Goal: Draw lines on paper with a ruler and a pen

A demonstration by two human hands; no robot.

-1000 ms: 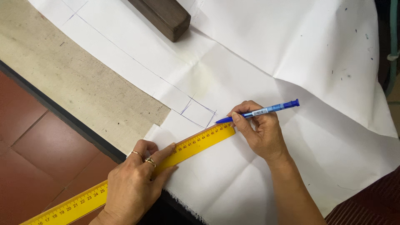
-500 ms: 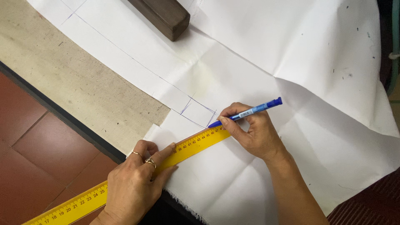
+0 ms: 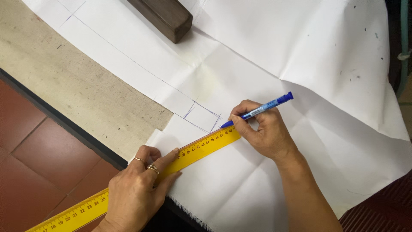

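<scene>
Right hand [image 3: 264, 135] at frame centre, fingers curled and pinching a blue pen [image 3: 259, 111], wrist and forearm running down to lower right. Pen tilted, cap end pointing upper right, tip down on the white fabric [image 3: 300, 56] right at the upper end of the yellow ruler [image 3: 195, 150]. Left hand [image 3: 137, 191] at lower centre-left, palm down, fingers spread flat and pressing on the ruler; two rings on its fingers. Ruler lies diagonal, from lower left corner up to the pen tip, black number marks along its edge, lower part hanging past the table edge.

Thin blue pen lines on the fabric: a long diagonal from upper left, ending in a small drawn rectangle just above the ruler end. Fabric creased, frayed edge at bottom centre. Dark wooden block [image 3: 165, 17] sits on the fabric at top centre. Beige table cover [image 3: 64, 81] bare at left. Red tile floor [image 3: 38, 167] lower left.
</scene>
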